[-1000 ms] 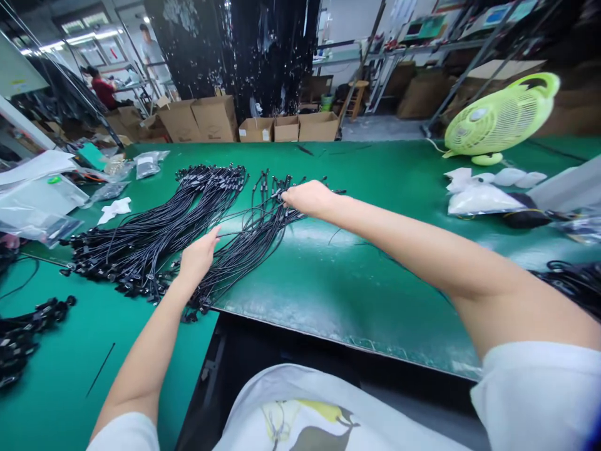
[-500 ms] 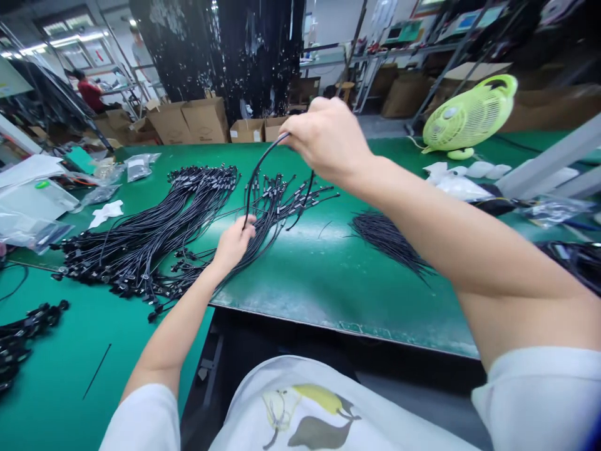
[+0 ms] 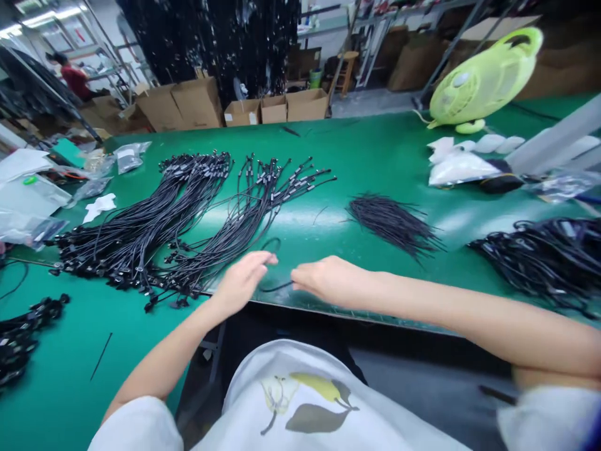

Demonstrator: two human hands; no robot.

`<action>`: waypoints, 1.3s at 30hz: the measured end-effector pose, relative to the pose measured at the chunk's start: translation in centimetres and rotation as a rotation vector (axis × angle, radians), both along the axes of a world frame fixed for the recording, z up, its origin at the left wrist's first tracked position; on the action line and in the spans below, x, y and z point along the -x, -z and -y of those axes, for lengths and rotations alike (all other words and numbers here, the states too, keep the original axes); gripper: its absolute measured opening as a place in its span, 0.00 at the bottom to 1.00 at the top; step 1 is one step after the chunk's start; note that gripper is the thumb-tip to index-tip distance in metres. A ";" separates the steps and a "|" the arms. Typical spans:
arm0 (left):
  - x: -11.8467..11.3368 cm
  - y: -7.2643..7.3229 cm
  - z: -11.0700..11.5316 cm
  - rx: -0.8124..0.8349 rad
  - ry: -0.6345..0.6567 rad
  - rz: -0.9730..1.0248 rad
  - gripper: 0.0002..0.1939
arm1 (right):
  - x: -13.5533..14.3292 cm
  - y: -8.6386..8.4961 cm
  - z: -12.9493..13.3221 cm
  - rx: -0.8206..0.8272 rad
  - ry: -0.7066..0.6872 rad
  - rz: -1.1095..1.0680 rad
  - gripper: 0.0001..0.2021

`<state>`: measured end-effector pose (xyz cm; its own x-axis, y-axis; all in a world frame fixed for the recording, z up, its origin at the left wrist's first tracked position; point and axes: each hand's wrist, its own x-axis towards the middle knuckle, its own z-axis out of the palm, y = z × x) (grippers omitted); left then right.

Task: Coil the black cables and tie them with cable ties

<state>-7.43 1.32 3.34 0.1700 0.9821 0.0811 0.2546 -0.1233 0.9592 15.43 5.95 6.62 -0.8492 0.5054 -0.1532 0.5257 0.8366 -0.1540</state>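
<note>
A thin black cable (image 3: 278,288) curves between my hands just above the near edge of the green table, with a small loop showing past my left fingertips. My right hand (image 3: 328,282) is closed, pinching the cable at its fingertips. Closed around the same cable is my left hand (image 3: 240,280), though its grip is partly hidden behind the fingers. Just beyond my left hand lies a spread bunch of black cables (image 3: 235,228) with small connectors on the ends. A larger bundle of similar cables (image 3: 154,219) sits further left.
A pile of thin black strips (image 3: 392,222) lies beyond my right hand. More coiled cables (image 3: 544,257) are at the right. A green fan (image 3: 483,81) stands at the back right, and plastic bags (image 3: 129,156) lie at the back left. A steel post (image 3: 554,141) slants at the right.
My right hand has come down from high above the table to near its front edge, bringing the cable along. My left hand has moved lower and slightly right. The view has tilted down a little.
</note>
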 end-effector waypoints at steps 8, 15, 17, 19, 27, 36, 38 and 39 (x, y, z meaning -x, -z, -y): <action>1.4 0.4 2.6 0.504 0.103 0.711 0.14 | -5.3 3.1 -7.4 0.010 0.252 -0.297 0.12; 2.9 0.9 1.3 0.167 -0.340 0.753 0.14 | -3.9 8.8 0.1 -0.044 -0.005 -0.208 0.14; 1.0 2.3 1.1 0.180 -0.256 0.497 0.15 | -2.5 7.5 2.2 -0.016 -0.200 -0.249 0.17; -1.1 3.4 1.4 0.217 -0.088 0.273 0.16 | -1.6 5.6 2.5 0.000 -0.244 -0.360 0.19; -3.9 4.2 2.5 0.429 0.057 0.571 0.14 | 0.5 7.3 -0.9 0.617 0.370 -1.004 0.15; -5.7 8.2 3.1 0.313 -0.016 0.103 0.22 | 4.6 10.3 3.2 1.254 0.740 -1.580 0.22; -5.7 8.7 3.4 0.332 0.090 -0.025 0.22 | 4.8 10.5 3.7 1.352 0.737 -1.563 0.25; -5.6 8.9 3.5 0.354 0.159 -0.066 0.22 | 4.8 10.6 3.8 1.365 0.729 -1.559 0.25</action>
